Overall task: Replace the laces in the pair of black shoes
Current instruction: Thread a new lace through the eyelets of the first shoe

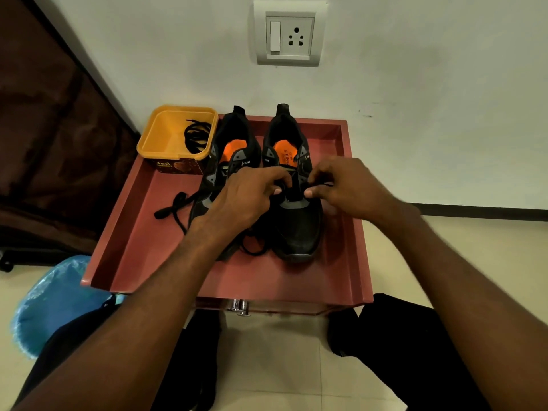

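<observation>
Both hands over the right-hand black shoe (296, 221) on the red tabletop (142, 232). Left hand (246, 197) and right hand (347, 188), fingers curled, seemingly pinching the lace (321, 185) at the lower eyelets. Soft, limp, light cord: best gripped near the tip.

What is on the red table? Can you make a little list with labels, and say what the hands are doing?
surface: red table with raised rim
right shoe: both hands at its eyelets
left hand: pinches black lace
right hand: pinches black lace
left shoe: behind left hand, loose lace trailing beside it
yellow tub: back left corner, holds black laces
</observation>
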The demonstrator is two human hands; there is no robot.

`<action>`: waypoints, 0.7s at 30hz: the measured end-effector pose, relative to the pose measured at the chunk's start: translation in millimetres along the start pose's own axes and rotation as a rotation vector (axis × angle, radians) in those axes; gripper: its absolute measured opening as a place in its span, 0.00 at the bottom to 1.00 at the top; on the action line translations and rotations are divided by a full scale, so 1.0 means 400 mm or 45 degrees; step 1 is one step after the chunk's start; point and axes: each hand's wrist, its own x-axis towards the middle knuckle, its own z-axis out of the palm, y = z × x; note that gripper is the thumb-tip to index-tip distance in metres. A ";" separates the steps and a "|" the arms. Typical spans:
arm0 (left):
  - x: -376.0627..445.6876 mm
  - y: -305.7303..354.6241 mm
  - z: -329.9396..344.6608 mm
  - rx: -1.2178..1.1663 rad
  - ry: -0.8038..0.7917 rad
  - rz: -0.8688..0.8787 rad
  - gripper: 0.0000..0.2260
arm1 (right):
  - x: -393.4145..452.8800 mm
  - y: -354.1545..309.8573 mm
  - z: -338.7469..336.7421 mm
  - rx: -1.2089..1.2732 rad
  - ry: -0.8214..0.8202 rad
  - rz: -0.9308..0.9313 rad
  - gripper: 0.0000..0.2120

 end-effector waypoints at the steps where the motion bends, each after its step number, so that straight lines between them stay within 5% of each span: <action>1: 0.001 -0.001 0.000 0.002 0.015 0.010 0.15 | 0.001 -0.005 0.011 -0.039 0.005 0.003 0.04; 7: -0.003 -0.007 -0.005 -0.016 0.035 -0.003 0.12 | 0.009 0.009 -0.028 0.181 0.098 0.118 0.02; 10: -0.002 -0.015 -0.004 0.005 0.025 0.026 0.14 | 0.013 0.044 -0.072 0.561 0.676 0.344 0.04; 12: -0.001 -0.017 -0.002 0.025 0.033 0.040 0.13 | 0.008 0.059 -0.087 0.410 0.974 0.337 0.05; 15: 0.001 -0.021 0.001 0.012 0.036 0.047 0.11 | 0.003 0.041 -0.063 0.094 0.711 0.039 0.16; 18: 0.000 -0.018 0.002 0.011 0.036 0.057 0.09 | 0.008 0.010 -0.014 -0.152 0.187 -0.059 0.10; 21: 0.000 -0.017 0.003 -0.002 0.039 0.059 0.09 | 0.008 0.000 0.006 -0.078 0.054 0.002 0.03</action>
